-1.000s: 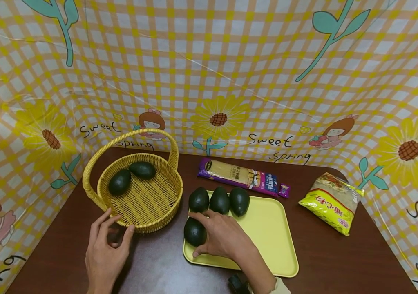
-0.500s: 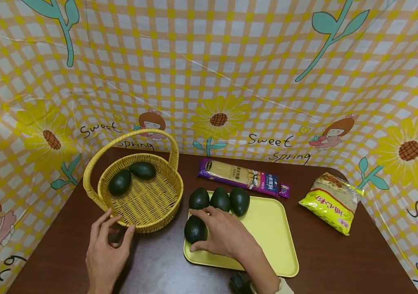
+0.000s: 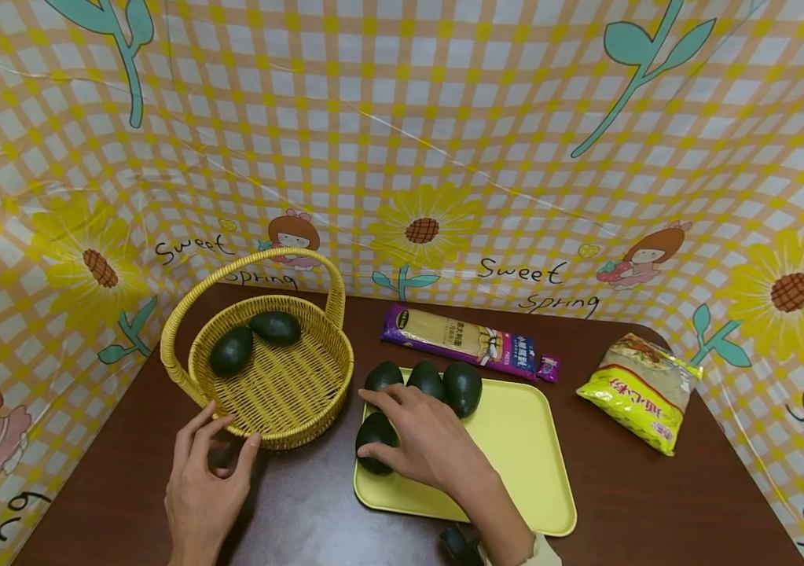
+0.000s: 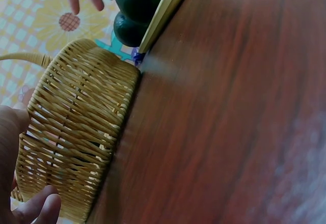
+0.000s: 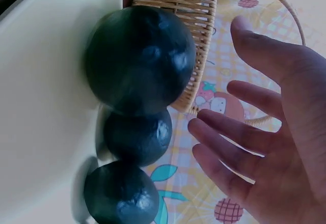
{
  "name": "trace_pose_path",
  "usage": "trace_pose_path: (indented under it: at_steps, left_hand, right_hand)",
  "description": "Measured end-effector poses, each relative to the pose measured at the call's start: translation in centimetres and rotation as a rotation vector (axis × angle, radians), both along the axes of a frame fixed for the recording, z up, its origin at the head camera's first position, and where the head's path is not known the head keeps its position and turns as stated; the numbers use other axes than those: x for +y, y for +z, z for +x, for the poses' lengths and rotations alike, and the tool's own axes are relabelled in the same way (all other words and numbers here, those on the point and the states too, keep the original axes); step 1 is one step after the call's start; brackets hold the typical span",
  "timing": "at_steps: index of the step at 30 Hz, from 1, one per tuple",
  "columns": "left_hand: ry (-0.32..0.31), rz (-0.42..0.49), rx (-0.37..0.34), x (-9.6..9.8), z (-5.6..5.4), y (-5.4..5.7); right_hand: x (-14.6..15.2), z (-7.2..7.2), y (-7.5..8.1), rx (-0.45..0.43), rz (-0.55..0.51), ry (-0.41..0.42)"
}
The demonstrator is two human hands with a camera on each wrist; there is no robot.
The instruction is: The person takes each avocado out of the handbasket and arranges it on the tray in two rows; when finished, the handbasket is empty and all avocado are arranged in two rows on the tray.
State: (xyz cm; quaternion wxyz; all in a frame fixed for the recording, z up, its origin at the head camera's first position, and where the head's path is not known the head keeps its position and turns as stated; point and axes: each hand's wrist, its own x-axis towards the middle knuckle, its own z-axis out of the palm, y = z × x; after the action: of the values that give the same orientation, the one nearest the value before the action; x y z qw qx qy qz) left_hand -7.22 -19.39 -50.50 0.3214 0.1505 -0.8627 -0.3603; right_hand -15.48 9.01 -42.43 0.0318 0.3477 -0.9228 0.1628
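Observation:
On the yellow tray (image 3: 515,464), a dark green avocado (image 3: 375,424) lies at the near left, with several more along the back edge. My right hand (image 3: 430,440) hovers above it, fingers spread and thumb apart. In the right wrist view a gap shows between that hand and the large near avocado (image 5: 140,58). Two avocados (image 3: 230,352) rest inside the yellow wicker basket (image 3: 320,424). At the basket's near left side is my left hand (image 3: 207,491), its loosely bent fingertips touching the rim. The left wrist view shows its thumb against the woven wall (image 4: 81,117).
Behind the tray lies a purple pasta packet (image 3: 458,338). A yellow and clear food bag (image 3: 642,393) sits at the right. The basket's tall handle (image 3: 253,255) arches over it. A patterned cloth (image 3: 402,118) walls the brown table's back and sides.
My right hand has risen slightly off the near-left avocado, its thumb shifting from the near side to over it. The avocado has stayed on the tray. My left hand keeps still.

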Motion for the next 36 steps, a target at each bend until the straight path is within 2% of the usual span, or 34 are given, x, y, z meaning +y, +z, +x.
trace_pose_path:
  at_steps: [7,11,18,23,31,36]
  left_hand:
    - [0.0,-0.004,0.004,0.0,0.1,0.0]
    - [0.0,0.0,-0.001,0.0,0.1,0.0]
    - [0.002,0.004,-0.007,0.0,0.1,0.1]
    - [0.004,-0.007,-0.001,0.0,0.0,0.1]
    - [0.002,-0.015,0.001,-0.1,0.0,0.0]
    - [0.002,-0.015,-0.005,-0.1,0.0,0.0]
  right_hand:
    - [-1.5,-0.4,0.3,0.057,-0.012,0.041]
    - [-2.5,-0.8,0.8,0.061,-0.007,0.069]
    - [-4.2,-1.7,1.8,0.102,0.028,0.111]
    - [-5.5,-2.1,2.5,0.099,0.065,0.123]
    - [-7.3,-2.8,3.4,0.196,0.077,0.162]
    - [-8.3,-3.2,3.9,0.18,0.074,0.182]
